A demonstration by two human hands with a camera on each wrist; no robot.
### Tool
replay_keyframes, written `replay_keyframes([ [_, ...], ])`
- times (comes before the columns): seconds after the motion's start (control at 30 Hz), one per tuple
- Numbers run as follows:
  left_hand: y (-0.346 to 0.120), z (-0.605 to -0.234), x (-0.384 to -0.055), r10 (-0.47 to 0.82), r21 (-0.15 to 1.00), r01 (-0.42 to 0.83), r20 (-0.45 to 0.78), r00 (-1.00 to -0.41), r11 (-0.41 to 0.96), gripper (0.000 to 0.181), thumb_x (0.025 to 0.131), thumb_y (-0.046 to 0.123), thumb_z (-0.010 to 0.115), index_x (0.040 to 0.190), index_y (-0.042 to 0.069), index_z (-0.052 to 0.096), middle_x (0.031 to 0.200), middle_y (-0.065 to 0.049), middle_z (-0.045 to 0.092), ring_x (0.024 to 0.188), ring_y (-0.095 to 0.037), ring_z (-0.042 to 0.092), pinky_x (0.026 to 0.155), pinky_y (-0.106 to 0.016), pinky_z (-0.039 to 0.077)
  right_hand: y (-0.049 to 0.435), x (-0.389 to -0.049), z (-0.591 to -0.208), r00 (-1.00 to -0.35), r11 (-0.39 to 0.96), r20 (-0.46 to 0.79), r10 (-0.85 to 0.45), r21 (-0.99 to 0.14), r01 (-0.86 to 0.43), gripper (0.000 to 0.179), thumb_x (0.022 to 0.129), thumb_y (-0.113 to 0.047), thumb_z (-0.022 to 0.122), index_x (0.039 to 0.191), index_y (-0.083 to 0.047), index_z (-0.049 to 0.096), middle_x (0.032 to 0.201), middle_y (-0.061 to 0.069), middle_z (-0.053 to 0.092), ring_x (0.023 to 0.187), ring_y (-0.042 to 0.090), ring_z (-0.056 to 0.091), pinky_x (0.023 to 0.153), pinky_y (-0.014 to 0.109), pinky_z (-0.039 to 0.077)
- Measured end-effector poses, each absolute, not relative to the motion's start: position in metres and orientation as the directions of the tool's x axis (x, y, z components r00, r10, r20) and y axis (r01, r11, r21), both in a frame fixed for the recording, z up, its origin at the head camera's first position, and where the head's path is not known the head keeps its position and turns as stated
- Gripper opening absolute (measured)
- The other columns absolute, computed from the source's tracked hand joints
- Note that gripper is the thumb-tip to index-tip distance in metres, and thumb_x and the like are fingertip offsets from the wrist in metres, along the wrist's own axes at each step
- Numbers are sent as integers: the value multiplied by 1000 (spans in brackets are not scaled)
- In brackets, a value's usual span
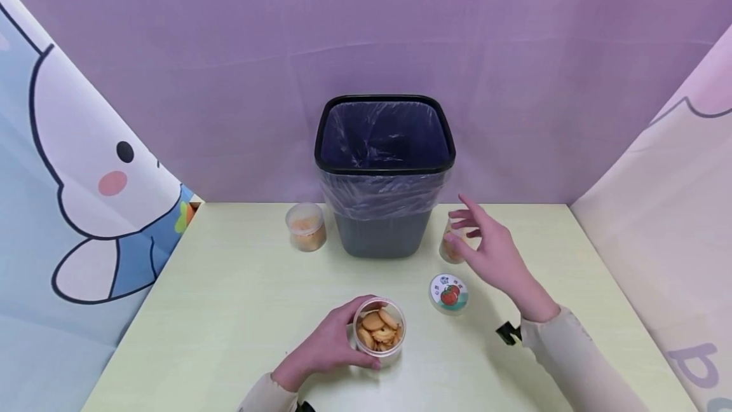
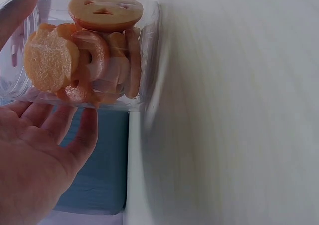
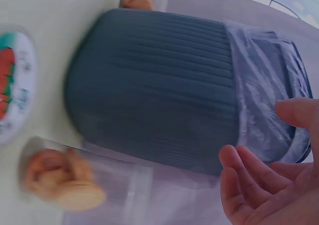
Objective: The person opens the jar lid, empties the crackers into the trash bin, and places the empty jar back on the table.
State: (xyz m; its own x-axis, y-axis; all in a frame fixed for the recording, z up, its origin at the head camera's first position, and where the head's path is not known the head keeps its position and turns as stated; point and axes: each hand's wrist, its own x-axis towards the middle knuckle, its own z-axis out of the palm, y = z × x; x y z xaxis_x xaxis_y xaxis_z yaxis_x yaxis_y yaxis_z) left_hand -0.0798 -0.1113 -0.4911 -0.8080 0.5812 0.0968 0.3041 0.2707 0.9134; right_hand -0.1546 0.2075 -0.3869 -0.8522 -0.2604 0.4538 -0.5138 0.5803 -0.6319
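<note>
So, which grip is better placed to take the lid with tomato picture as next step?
Probably the right grip: it holds nothing and looks nearer to the lid, while the left grip holds the open cookie jar.

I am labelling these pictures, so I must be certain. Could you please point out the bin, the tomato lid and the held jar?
Bin (image 1: 383,235): head view, lower front wall.
Tomato lid (image 1: 448,292): head view, middle of its top.
Held jar (image 2: 151,41): left wrist view, clear wall near its base.
</note>
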Motion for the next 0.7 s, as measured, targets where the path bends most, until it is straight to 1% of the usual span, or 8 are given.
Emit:
replay_keyframes([
  [0.2, -111, -491, -80, 581, 913, 307, 100, -808, 269, 91, 63, 22, 96, 142, 24, 51, 135, 9, 57, 120, -16, 56, 104, -43, 43, 202, -170, -361, -861, 597, 445, -246, -630, -497, 76, 95, -18, 68, 157, -10, 25, 124, 11, 66, 100, 27, 67, 82, 50, 53],
  [0.4, -111, -492, -80, 586, 915, 308, 104, -804, 260, 90, 64, 21, 96, 142, 24, 50, 135, 8, 56, 120, -18, 56, 104, -44, 43, 195, -184, -336, -872, 631, 443, -209, -620, -466, 76, 96, -28, 66, 158, -14, 24, 109, 10, 67, 89, 24, 64, 77, 43, 50],
  [0.53, -110, -491, -80, 586, 916, 305, 102, -804, 259, 90, 64, 21, 96, 142, 24, 50, 136, 8, 56, 120, -18, 56, 104, -44, 43, 189, -191, -321, -895, 686, 396, -205, -594, -421, 80, 96, -43, 63, 159, -18, 21, 106, 7, 65, 89, 22, 63, 76, 40, 50],
  [0.7, -110, -490, -80, 585, 917, 302, 98, -805, 262, 91, 64, 20, 96, 142, 25, 50, 136, 8, 56, 120, -17, 56, 104, -44, 43, 183, -198, -307, -931, 756, 293, -218, -553, -351, 87, 94, -63, 52, 161, -22, 14, 102, 5, 63, 86, 20, 61, 72, 38, 48],
])
